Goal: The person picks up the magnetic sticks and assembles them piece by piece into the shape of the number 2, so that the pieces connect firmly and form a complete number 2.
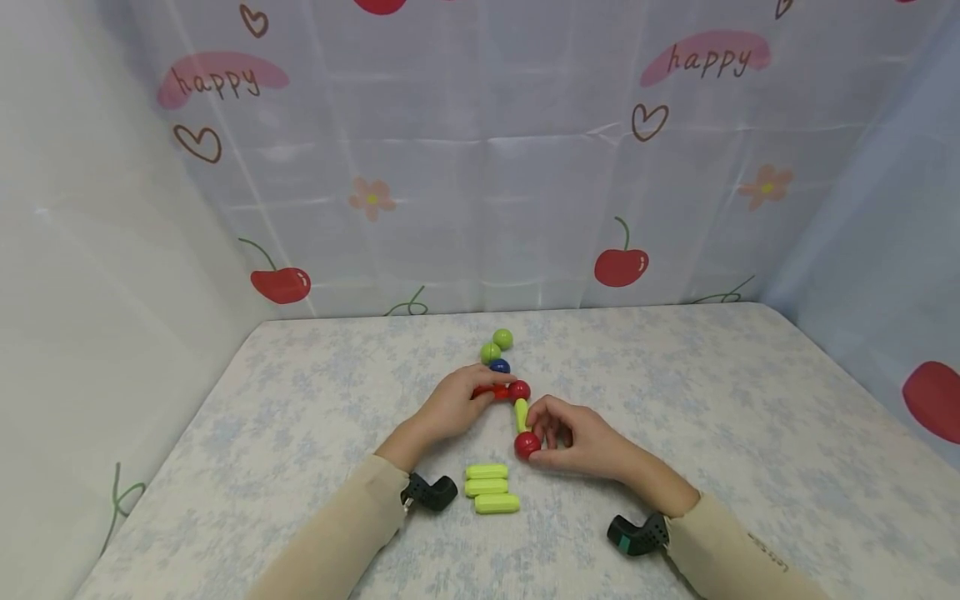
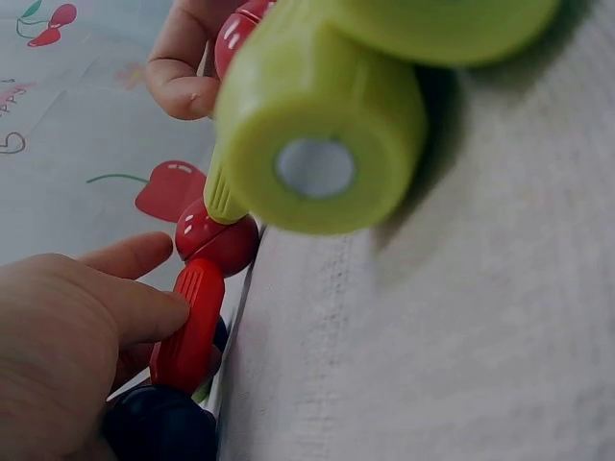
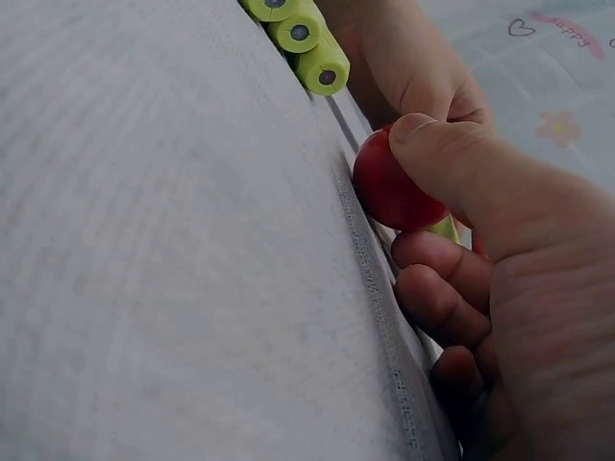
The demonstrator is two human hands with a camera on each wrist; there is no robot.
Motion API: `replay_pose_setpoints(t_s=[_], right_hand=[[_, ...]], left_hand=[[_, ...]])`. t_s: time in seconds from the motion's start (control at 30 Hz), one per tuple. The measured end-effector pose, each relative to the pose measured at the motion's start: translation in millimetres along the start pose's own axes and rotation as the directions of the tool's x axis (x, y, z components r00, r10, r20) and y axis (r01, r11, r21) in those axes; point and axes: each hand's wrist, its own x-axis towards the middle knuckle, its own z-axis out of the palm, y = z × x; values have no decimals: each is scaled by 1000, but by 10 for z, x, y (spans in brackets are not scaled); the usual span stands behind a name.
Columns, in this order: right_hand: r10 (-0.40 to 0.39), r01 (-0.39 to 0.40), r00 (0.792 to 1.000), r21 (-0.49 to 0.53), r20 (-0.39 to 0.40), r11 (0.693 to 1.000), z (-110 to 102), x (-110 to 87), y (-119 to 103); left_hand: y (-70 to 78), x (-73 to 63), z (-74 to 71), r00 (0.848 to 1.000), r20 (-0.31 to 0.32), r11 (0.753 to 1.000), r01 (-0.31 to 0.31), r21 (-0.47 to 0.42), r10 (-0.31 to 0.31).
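My left hand (image 1: 456, 402) pinches a red magnetic rod (image 2: 195, 312) between thumb and fingers. A red ball (image 1: 519, 391) joins that rod's far end to a yellow-green rod (image 1: 521, 414), which runs toward me. At the near end of the yellow-green rod is another red ball (image 1: 527, 446), held between the thumb and fingers of my right hand (image 1: 583, 440). In the left wrist view, a dark blue ball (image 2: 161, 423) lies against the red rod's other end, partly behind my left hand.
Several loose yellow-green rods (image 1: 487, 487) lie side by side in front of the hands. Behind my left fingers are a blue ball (image 1: 499, 366) and two green balls (image 1: 502, 338). A patterned cloth covers the table (image 1: 315, 392); a printed curtain (image 1: 480, 208) hangs behind it.
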Motion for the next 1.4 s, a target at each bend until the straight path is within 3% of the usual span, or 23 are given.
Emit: replay_pose_setpoints(t_s=[0.4,0.7,0.8,0.87,0.97,1.03,1.1,1.23,1.33,1.4], right_hand=[[-16,16,1000,-56,7,998,-3,2,-16],[-25,23,1000,-92,-12,995,-15,-16,-30],[-17,15,1000,-91,-17,996,-21,-16,-18],[-11,9,1000,-90,-17,996,-28,-10,-10],[-2,0,1000,-87,-18,996,-48,7,-3],[5,-7,1000,-88,-19,996,-65,18,-3],[9,-11,1000,-87,-23,996,-78,28,-6],[8,-11,999,-84,-34,996,-83,33,-8],[17,-20,999,-82,-40,996,-71,20,-8],[27,-31,999,-84,-41,996,-65,6,-14]], left_hand=[[10,-9,3,998,-44,992,43,-117,-49],[-3,-24,-23,984,-159,984,55,-169,-82],[11,-42,-58,960,-274,982,7,-189,-60],[28,-56,-93,926,-378,979,-62,-196,-17],[63,-76,-155,862,-502,967,-180,-180,67],[102,-94,-197,840,-532,961,-225,-162,107],[158,-123,-240,847,-519,957,-233,-172,113],[294,-232,-321,908,-417,959,-151,-241,39],[359,-370,-344,960,-276,958,-45,-284,-37],[369,-483,-337,984,-164,963,18,-270,-64]])
